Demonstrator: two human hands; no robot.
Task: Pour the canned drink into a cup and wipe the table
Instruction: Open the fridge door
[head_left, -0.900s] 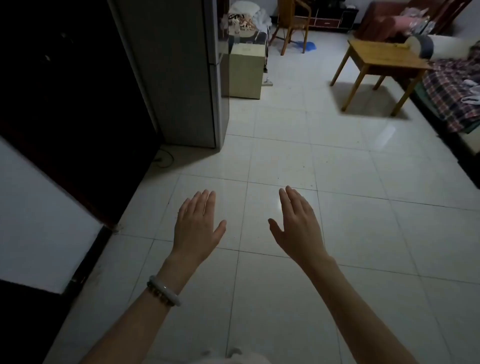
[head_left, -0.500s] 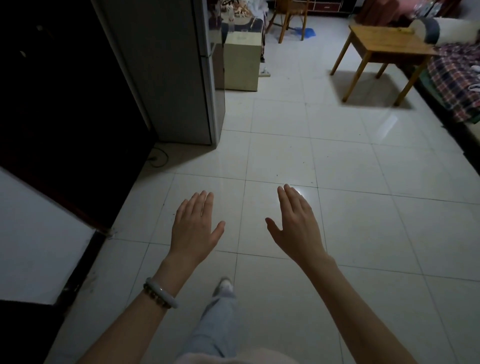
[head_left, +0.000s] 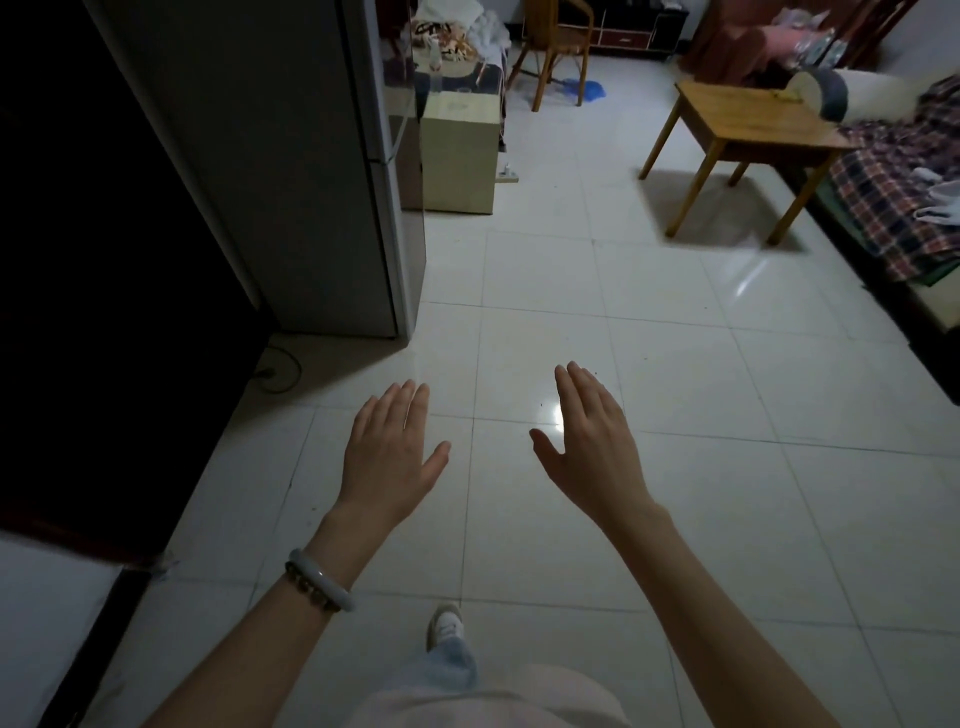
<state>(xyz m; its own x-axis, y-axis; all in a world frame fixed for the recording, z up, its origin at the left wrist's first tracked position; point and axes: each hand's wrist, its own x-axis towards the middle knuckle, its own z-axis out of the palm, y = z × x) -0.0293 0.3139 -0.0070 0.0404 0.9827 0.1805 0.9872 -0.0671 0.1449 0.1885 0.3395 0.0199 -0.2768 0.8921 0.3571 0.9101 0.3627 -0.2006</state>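
Observation:
My left hand (head_left: 389, 452) and my right hand (head_left: 592, 441) are held out in front of me over the white tiled floor, fingers straight, both holding nothing. A bracelet sits on my left wrist. A small wooden table (head_left: 748, 122) stands at the far right, its top bare apart from a small yellowish thing at the back edge. No can, cup or cloth shows in this view.
A grey fridge (head_left: 291, 171) stands at the left with a beige cabinet (head_left: 457, 150) behind it. A wooden chair (head_left: 558, 41) is at the back. A sofa with a plaid cover (head_left: 898, 182) lines the right side. My shoe (head_left: 444, 623) is on the floor below.
The view has moved forward across the floor; the fridge and table appear closer. My foot has stepped ahead. Both hands keep the same outstretched pose.

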